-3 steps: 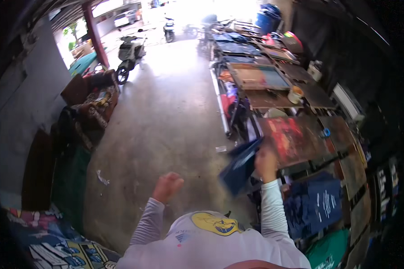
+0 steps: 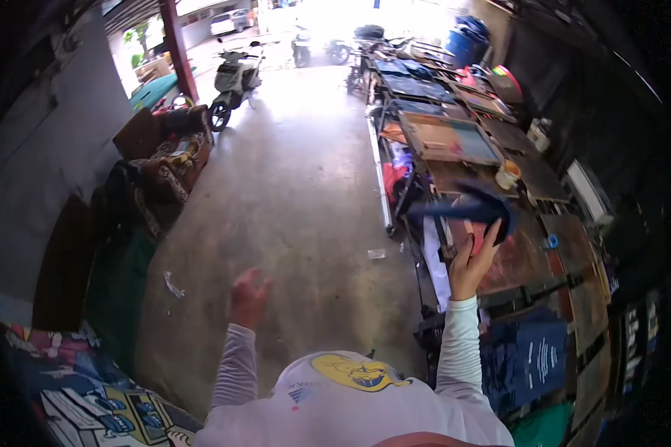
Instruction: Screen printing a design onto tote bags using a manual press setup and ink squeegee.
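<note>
A blurred navy cloth (image 2: 484, 201) is in my right hand (image 2: 476, 261), its loose part spread over the reddish-stained board (image 2: 522, 261) of the work table. My left hand (image 2: 250, 294) hangs over the concrete floor with nothing in it, fingers curved and apart, slightly blurred. Below and right of my right hand lie stacked navy printed fabrics (image 2: 525, 354).
A long row of boards (image 2: 451, 138) with a wooden frame, a tub (image 2: 508, 175) and blue tape (image 2: 550, 242) runs along the right. Worn armchairs (image 2: 145, 134) line the left wall. A white scooter (image 2: 231, 78) stands near the bright entrance, more vehicles beyond.
My right hand has moved right, swinging the navy cloth up and over the board. My left hand has moved up and left, its fingers loosening. The whole view has shifted slightly.
</note>
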{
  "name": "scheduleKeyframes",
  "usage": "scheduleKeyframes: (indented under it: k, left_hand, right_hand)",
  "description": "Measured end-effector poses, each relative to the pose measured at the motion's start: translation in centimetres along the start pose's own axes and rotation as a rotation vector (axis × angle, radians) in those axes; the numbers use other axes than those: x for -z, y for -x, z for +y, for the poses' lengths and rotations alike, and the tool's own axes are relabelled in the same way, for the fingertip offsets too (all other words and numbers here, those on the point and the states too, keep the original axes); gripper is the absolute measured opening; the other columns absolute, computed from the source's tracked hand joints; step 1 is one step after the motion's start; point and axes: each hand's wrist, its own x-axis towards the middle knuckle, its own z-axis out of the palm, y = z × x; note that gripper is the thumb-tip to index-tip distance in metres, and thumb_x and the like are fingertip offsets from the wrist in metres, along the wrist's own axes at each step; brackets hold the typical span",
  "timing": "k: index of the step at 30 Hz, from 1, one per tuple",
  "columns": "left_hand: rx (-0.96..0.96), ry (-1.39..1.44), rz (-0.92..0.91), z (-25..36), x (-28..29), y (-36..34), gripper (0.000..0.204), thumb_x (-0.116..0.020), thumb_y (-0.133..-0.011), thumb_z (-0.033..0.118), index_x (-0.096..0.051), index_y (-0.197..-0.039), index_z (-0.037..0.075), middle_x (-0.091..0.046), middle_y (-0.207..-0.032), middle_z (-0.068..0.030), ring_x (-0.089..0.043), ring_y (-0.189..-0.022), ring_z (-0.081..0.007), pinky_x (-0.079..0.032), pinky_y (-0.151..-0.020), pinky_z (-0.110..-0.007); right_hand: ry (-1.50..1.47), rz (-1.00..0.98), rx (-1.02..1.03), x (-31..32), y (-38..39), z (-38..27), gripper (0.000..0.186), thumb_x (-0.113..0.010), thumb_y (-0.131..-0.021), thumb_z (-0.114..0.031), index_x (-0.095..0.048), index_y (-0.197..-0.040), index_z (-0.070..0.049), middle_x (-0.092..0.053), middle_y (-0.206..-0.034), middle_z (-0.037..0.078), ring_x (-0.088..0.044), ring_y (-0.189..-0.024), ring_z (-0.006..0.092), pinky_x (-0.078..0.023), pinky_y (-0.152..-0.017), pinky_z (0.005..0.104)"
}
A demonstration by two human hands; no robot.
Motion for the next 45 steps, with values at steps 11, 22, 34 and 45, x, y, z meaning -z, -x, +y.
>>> scheduleKeyframes:
  k: [11,22,34,45]
  left_hand:
    - [0.235,0.112,0.127,-4.9,3.8,-7.6,0.048,-0.079,-0.089,0.026,-0.067,-0.128,0.002,-0.067,-0.129,-0.0186,-0.068,-0.114,-0.033,-0.055,-0.095,-0.041]
    - [0.343,0.215,0.001,-8.4,-6.1,-19.1,0.047,-0.08,-0.088,0.028,-0.068,-0.128,0.006,-0.069,-0.126,-0.0147,-0.07,-0.109,-0.0272,-0.059,-0.085,-0.038]
    - [0.219,0.502,-0.112,-0.5,-18.7,-41.3,0.051,-0.077,-0.093,0.028,-0.065,-0.136,0.005,-0.069,-0.131,-0.0175,-0.069,-0.116,-0.0287,-0.059,-0.087,-0.037]
    - [0.787,-0.301,0.326,-32.1,-17.8,-52.0,0.069,-0.073,-0.089,0.018,-0.046,-0.152,0.008,-0.039,-0.161,-0.0213,-0.038,-0.149,-0.035,-0.035,-0.121,-0.048]
  right_hand:
    - [0.053,-0.582,0.186,-20.1,1.1,-2.3,0.036,-0.076,-0.092,-0.03,-0.067,-0.096,0.005,-0.066,-0.118,0.032,-0.068,-0.104,0.0471,-0.053,-0.088,0.0483]
    - [0.055,-1.65,0.059,-33.4,-7.1,7.1,0.076,-0.071,-0.092,-0.045,-0.05,-0.139,0.01,-0.04,-0.157,0.033,-0.053,-0.131,0.0504,-0.045,-0.111,0.0476]
    - [-0.093,-0.659,0.345,-47.2,-20.2,13.8,0.048,-0.08,-0.089,-0.029,-0.064,-0.121,0.004,-0.058,-0.136,0.028,-0.06,-0.12,0.0434,-0.049,-0.101,0.0466]
    - [-0.403,-0.932,0.031,-58.9,-27.2,11.9,0.057,-0.081,-0.088,-0.027,-0.063,-0.134,0.001,-0.069,-0.113,0.025,-0.067,-0.106,0.0396,-0.053,-0.094,0.0434]
